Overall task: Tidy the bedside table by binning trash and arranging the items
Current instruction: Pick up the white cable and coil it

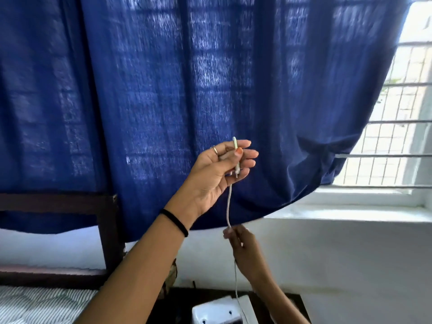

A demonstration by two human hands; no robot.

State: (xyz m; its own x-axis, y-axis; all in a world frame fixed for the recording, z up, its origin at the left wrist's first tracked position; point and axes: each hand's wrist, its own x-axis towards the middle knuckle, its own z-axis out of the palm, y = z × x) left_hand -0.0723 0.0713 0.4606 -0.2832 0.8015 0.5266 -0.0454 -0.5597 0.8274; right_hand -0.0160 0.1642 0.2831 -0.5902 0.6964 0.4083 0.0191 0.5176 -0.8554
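Both hands point(219, 169) on white cable point(228, 206)

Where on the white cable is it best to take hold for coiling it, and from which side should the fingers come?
Probably on the straight stretch of the white cable hanging between the left hand, which holds its top end, and the right hand, which pinches it lower down. This part hangs taut and nearly vertical, so fingers coming from the side could pinch across it.

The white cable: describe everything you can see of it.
The white cable is thin, smooth and plastic-looking. Its upper end is doubled into a short loop pinched by the left hand, the tip poking above the fingers. From there it hangs taut to the right hand, which pinches it, then falls toward the white box below.
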